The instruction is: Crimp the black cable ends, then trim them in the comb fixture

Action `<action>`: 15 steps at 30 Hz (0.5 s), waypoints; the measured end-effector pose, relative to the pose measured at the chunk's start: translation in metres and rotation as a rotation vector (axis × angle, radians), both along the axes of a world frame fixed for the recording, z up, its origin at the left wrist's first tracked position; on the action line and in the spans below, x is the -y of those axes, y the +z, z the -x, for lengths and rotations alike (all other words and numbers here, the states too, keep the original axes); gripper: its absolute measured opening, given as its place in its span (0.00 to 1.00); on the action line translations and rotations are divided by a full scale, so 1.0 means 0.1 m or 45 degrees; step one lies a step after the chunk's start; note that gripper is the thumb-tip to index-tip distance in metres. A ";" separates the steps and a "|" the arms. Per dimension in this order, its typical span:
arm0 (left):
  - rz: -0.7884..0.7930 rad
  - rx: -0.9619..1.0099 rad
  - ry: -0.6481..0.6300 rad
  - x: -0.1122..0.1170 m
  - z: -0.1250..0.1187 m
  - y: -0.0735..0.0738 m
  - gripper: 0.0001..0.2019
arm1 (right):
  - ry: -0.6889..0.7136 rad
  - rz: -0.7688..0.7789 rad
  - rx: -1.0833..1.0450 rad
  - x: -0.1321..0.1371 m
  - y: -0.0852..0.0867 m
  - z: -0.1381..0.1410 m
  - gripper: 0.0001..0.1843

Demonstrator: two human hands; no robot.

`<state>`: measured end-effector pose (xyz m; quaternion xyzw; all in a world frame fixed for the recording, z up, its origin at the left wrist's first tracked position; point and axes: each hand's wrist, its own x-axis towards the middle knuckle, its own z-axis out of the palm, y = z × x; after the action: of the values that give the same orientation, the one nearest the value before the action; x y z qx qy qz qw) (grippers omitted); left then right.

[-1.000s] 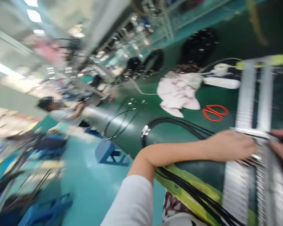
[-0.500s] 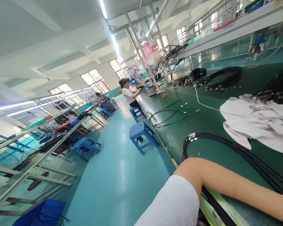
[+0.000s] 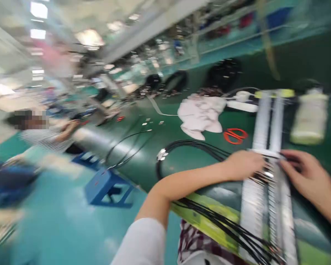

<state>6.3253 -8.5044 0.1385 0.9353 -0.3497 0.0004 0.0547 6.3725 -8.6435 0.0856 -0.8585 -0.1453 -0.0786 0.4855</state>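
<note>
Two long silvery metal rails (image 3: 261,127) run from the green bench toward me. My left hand (image 3: 244,165) rests on the left rail with its fingers curled down; what they close on is hidden. Across the rails, my right hand (image 3: 310,176) has thumb and fingers together at the right rail, around something dark that is too blurred to name. Small metallic pieces (image 3: 269,175) show between both hands. Under my left forearm passes a bundle of black cables (image 3: 226,224), its near ends lying over the rails. Another looped black cable bundle (image 3: 193,143) lies behind that forearm.
Red-handled scissors (image 3: 235,135), a white cloth (image 3: 200,114) and a pale bottle (image 3: 310,117) are on the bench. Black cable coils (image 3: 224,73) lie farther back. A blue stool (image 3: 109,187) stands by the bench edge. A person in a striped top (image 3: 48,138) sits at left.
My view has swung right and down, blurring the picture. Both hands, the rails, the scissors and the bottle have come into view; before, only my left arm showed.
</note>
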 end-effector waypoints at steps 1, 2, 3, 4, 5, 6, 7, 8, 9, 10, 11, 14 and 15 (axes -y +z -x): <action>0.203 -0.041 0.138 -0.02 -0.06 -0.04 0.11 | 0.057 0.033 -0.034 0.32 -0.01 -0.06 0.13; 0.398 -0.085 0.249 -0.04 -0.15 -0.08 0.12 | 0.147 -0.027 -0.028 0.56 -0.01 -0.11 0.14; 0.556 -0.148 0.311 -0.05 -0.25 -0.11 0.12 | 0.195 -0.065 -0.029 0.71 -0.02 -0.15 0.15; 0.655 -0.223 0.335 -0.06 -0.34 -0.14 0.12 | 0.200 -0.091 -0.031 0.79 -0.04 -0.20 0.16; 0.695 -0.281 0.363 -0.04 -0.43 -0.15 0.11 | 0.197 -0.103 -0.027 0.82 -0.06 -0.24 0.16; 0.702 -0.334 0.384 -0.01 -0.49 -0.15 0.11 | 0.190 -0.107 -0.027 0.81 -0.08 -0.28 0.16; 0.691 -0.382 0.397 0.02 -0.53 -0.14 0.10 | 0.192 -0.113 -0.011 0.79 -0.09 -0.30 0.16; 0.668 -0.423 0.407 0.07 -0.56 -0.13 0.09 | 0.202 -0.115 0.005 0.76 -0.10 -0.32 0.15; 0.642 -0.461 0.414 0.11 -0.57 -0.12 0.08 | 0.211 -0.116 0.018 0.75 -0.09 -0.32 0.15; 0.616 -0.494 0.421 0.15 -0.58 -0.11 0.08 | 0.224 -0.117 0.031 0.74 -0.08 -0.31 0.15; 0.592 -0.522 0.429 0.19 -0.59 -0.10 0.07 | 0.235 -0.118 0.038 0.75 -0.07 -0.30 0.15; 0.526 -0.544 0.459 0.27 -0.61 -0.10 0.06 | 0.247 -0.119 0.031 0.79 -0.03 -0.29 0.15; 0.504 -0.529 0.468 0.29 -0.61 -0.10 0.06 | 0.246 -0.122 0.026 0.81 -0.03 -0.29 0.15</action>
<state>6.3865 -8.5337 0.1284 0.9339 -0.1500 -0.1127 0.3042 6.4020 -8.7241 0.0829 -0.8154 -0.2284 -0.0470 0.5299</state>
